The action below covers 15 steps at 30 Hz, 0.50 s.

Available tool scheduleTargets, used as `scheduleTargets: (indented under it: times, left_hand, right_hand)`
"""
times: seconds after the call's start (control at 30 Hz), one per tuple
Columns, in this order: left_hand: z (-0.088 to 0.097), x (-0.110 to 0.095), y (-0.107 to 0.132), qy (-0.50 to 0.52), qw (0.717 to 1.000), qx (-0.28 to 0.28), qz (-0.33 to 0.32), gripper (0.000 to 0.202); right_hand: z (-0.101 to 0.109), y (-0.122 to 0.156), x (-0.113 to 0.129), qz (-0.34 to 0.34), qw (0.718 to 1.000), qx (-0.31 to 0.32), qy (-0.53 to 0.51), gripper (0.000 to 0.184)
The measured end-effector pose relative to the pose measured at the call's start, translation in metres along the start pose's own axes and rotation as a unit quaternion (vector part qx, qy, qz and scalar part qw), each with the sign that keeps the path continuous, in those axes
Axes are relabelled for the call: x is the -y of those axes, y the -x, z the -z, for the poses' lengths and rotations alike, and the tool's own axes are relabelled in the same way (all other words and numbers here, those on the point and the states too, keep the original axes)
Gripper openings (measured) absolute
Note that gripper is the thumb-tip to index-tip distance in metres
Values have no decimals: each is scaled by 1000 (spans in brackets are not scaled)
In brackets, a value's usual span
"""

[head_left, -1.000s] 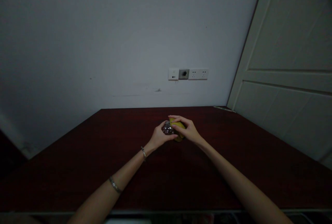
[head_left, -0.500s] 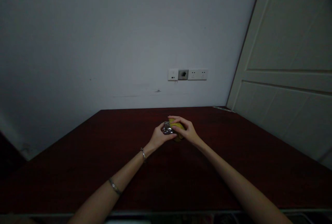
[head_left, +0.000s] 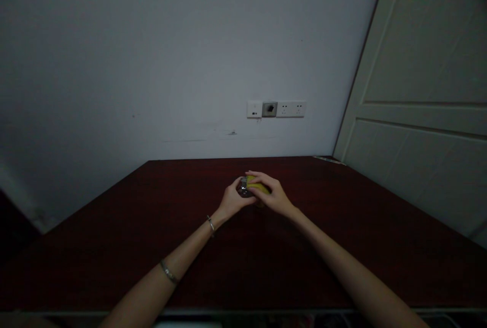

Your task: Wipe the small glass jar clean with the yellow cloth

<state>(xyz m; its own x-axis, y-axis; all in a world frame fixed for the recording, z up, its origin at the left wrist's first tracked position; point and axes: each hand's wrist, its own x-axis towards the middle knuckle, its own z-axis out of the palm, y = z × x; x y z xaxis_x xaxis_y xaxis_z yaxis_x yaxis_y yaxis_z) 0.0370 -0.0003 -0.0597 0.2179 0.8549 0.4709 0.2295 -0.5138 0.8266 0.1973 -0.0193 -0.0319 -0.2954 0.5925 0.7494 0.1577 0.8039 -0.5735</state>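
Over the middle of the dark red table (head_left: 243,252), my two hands meet around a small shiny object. My left hand (head_left: 231,200) is curled round this clear or silvery piece (head_left: 244,187), which looks like glass or metal; its exact kind is too small and dim to make out. Pressed against its right side is a yellow cloth (head_left: 262,186), held under the bent fingers of my right hand (head_left: 279,197). The fingers of both hands nearly touch, and they hide much of the shiny object.
Behind the table rises a pale wall with a row of sockets and switches (head_left: 276,109). A white panelled door (head_left: 422,105) stands along the right side. A thin strip (head_left: 329,159) lies at the far right corner. Dim items show below the near edge.
My right hand and the yellow cloth have shifted slightly against the shiny object; less cloth hangs below the fingers. My left hand keeps its hold nearly in place.
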Motion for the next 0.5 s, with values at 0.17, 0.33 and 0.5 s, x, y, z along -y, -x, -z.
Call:
scheduleTargets:
  times: [0.17,0.33,0.5]
  left_hand:
    - [1,0,1,-61,998,-2,-8,67]
    - [0,-10,7,-104,994,22,-23,73]
    - [-1,-17,9,-127,990,33,-44,81]
  right_hand:
    - [-4,2,5,59,994,39,88,15]
    - [-6,-1,0,-14,996,-39,81,13]
    - [-6,-3,-3,-76,994,-79,29,14]
